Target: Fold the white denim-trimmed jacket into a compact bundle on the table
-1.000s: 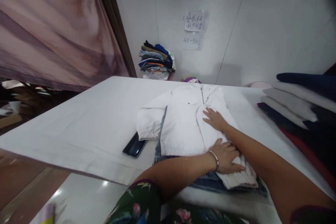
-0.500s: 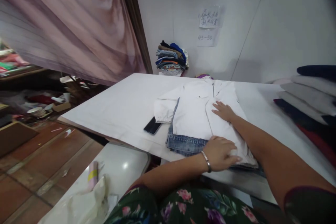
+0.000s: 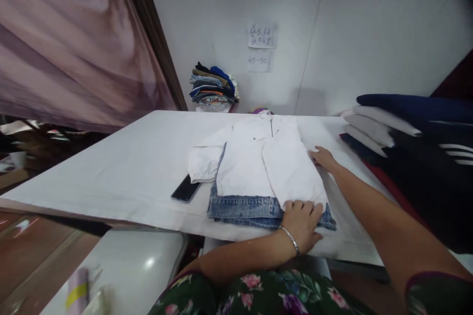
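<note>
A white zip-front jacket (image 3: 244, 167) lies on the table, its left sleeve stretched out to the side and its right part folded inward. Beneath it, folded blue denim (image 3: 244, 209) shows along the near edge. My left hand (image 3: 303, 224), with a silver bracelet at the wrist, rests open on the jacket's near right corner, fingers spread over the hem and thumb apart. At the jacket's right edge is my right hand (image 3: 324, 158), fingers apart and touching the cloth; its lower fingers are partly hidden. A dark phone (image 3: 185, 189) lies partly under the sleeve cuff.
A white-covered table (image 3: 121, 167) spreads left. Stacked dark and grey garments (image 3: 406, 157) stand at the right, and a folded clothes pile (image 3: 212, 86) is by the wall. A white stool-like surface (image 3: 136, 261) holds a pink roll (image 3: 77, 290). A curtain (image 3: 81, 44) hangs left.
My right hand has moved off the jacket's top to its right edge. My left hand stays at the near hem, its fingers now pointing more forward. The view has turned right.
</note>
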`<state>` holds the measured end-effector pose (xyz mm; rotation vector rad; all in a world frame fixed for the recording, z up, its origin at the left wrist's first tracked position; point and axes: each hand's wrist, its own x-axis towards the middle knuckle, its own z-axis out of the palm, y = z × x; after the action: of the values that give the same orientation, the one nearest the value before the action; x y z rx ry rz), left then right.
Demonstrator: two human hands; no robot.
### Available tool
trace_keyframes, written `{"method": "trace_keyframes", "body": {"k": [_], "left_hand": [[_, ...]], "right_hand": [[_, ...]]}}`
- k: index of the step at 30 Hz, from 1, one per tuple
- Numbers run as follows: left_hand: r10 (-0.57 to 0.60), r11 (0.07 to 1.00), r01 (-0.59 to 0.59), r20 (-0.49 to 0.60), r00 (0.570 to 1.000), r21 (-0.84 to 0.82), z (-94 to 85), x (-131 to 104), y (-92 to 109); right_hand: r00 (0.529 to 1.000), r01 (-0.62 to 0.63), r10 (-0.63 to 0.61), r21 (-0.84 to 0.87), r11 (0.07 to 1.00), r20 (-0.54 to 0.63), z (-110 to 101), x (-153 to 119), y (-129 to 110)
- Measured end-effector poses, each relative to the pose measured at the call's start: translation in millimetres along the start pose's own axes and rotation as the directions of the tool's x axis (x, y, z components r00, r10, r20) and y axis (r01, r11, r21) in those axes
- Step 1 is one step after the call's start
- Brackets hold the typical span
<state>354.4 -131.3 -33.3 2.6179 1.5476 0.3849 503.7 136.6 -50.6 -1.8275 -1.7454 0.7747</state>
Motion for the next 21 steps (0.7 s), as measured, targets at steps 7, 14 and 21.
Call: {"method": "trace_keyframes", "body": {"k": [7, 14, 21], "left_hand": [[-0.022, 1.000, 0.022, -0.040, 0.999, -0.004, 0.5, 4, -2], [-0.028, 1.000, 0.028, -0.086, 0.996, 0.005, 2.5, -1, -1], [-0.019, 1.000, 0.016, -0.131, 0.991, -0.025, 4.1, 0, -2]], "right_hand": [[0.968, -0.128, 0.073, 0.225, 0.966, 0.239, -3, -58, 2], [0.914, -0.309, 0.082, 0.552, 0.775, 0.398, -23, -134, 22], [0.865, -0.378, 0.011, 0.635, 0.674, 0.502, -32, -191, 30]]}}
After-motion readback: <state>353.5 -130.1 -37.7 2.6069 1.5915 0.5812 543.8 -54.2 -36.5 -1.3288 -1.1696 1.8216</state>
